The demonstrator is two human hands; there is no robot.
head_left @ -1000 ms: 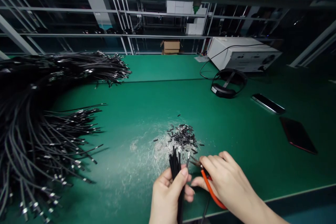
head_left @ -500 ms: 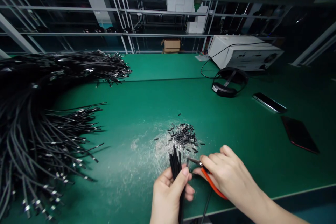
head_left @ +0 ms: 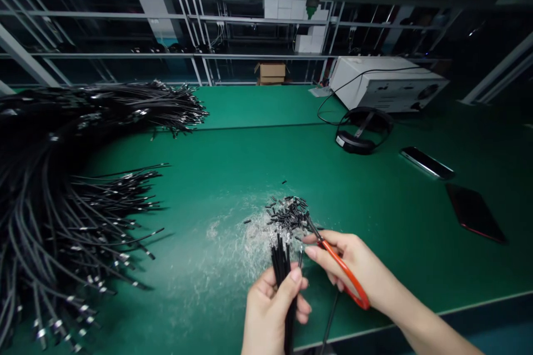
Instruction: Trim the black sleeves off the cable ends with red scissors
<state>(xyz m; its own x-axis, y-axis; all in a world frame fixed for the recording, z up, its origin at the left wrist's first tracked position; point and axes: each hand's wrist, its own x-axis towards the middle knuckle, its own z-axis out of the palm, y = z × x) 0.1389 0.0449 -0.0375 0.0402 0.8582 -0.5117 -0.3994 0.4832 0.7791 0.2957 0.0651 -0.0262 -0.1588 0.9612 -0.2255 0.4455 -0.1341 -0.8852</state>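
Note:
My left hand (head_left: 272, 305) is closed around a bundle of black cables (head_left: 281, 260), their ends pointing up and away from me. One cable stands apart at the right of the bundle, its tip pale and shiny. My right hand (head_left: 347, 260) grips scissors with red-orange handles (head_left: 343, 272); their dark blades point up and left, over the edge of a pile of short black sleeve pieces (head_left: 289, 212). Pale, wispy strands (head_left: 258, 238) lie around and below that pile. Whether the blades are open is too small to tell.
A large heap of black cables (head_left: 37, 188) with shiny ends fills the left of the green table (head_left: 233, 161). On the right are a black headset (head_left: 360, 133), a phone (head_left: 428, 163), a dark flat device (head_left: 475, 212) and a white machine (head_left: 387, 86). Shelving stands behind.
My right hand has turned, so the scissor blades swing from beside the separate cable up to the pile. That cable's tip now looks pale and bare. My left hand has shifted slightly right.

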